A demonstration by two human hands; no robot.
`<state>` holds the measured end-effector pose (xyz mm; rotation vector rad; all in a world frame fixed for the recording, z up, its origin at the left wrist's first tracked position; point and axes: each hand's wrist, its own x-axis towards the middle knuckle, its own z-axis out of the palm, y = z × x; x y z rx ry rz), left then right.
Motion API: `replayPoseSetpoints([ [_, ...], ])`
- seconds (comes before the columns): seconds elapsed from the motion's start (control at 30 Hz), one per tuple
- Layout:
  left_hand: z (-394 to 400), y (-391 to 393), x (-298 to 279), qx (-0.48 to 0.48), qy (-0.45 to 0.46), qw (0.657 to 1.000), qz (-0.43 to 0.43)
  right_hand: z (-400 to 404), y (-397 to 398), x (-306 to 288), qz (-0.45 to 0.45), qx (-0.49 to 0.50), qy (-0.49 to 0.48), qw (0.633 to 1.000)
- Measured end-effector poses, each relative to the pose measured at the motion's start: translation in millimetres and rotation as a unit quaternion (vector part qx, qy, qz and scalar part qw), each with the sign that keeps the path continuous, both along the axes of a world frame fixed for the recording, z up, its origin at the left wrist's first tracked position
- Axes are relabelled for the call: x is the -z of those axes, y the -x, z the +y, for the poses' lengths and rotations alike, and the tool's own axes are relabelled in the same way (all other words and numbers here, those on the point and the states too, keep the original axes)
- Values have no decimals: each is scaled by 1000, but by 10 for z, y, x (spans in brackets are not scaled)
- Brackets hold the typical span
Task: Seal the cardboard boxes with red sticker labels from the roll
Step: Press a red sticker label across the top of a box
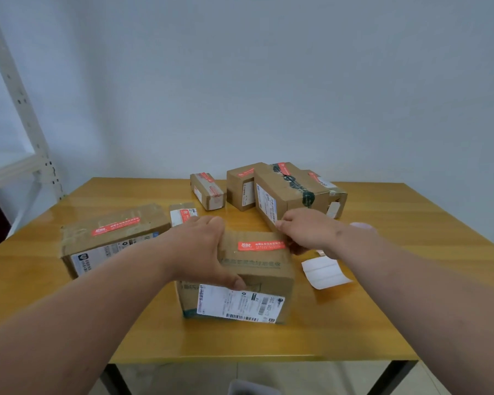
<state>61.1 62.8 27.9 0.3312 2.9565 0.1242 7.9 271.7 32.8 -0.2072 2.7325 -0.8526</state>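
A cardboard box (257, 275) stands in the middle of the table, with a white shipping label on its front. A red sticker (261, 246) lies flat across its top. My left hand (203, 249) grips the box's left top edge, thumb down on the front face. My right hand (305, 232) rests at the box's right top edge, fingertips pressing at the sticker's right end. The white backing strip (324, 272) of the label roll lies on the table to the right of the box; the roll itself is mostly hidden behind my right wrist.
A larger box (111, 240) with a red sticker sits at the left. Several stickered boxes (283, 189) are grouped at the back, plus a small flat one (183, 213). The wooden table (397, 295) ends near me. A white metal shelf (17, 115) stands at the left.
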Motion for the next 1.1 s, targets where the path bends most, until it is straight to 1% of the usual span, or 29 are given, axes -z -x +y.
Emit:
replayPoseSetpoints([
  [0.03, -14, -2, 12, -10, 2, 1000, 6, 6, 2, 1, -3, 10, 46, 999],
  [0.1, -18, 4, 42, -25, 6, 1000, 4, 16, -4, 7, -6, 19, 90, 996],
  [0.23, 17, 23, 14, -30, 37, 999, -6, 44, -15, -10, -21, 70, 96, 993],
  [0.3, 33, 43, -15, -26, 52, 998, -10, 51, -31, -56, -47, 83, 81, 992],
  [0.4, 49, 65, -34, -23, 69, 997, -7, 22, -41, -85, -59, 71, 43, 995],
  [0.63, 96, 67, -65, -31, 97, 995, 0, -137, -28, -166, -33, 34, -85, 995],
  [0.77, 109, 50, -64, -33, 98, 995, -3, -202, -27, -203, -19, 27, -130, 991],
  [0.93, 103, 49, -57, -32, 88, 996, -4, -129, 14, -216, -18, 28, -110, 993],
  [1.1, 100, 43, -62, -32, 86, 996, -8, -110, -105, -238, 51, -45, -97, 993],
])
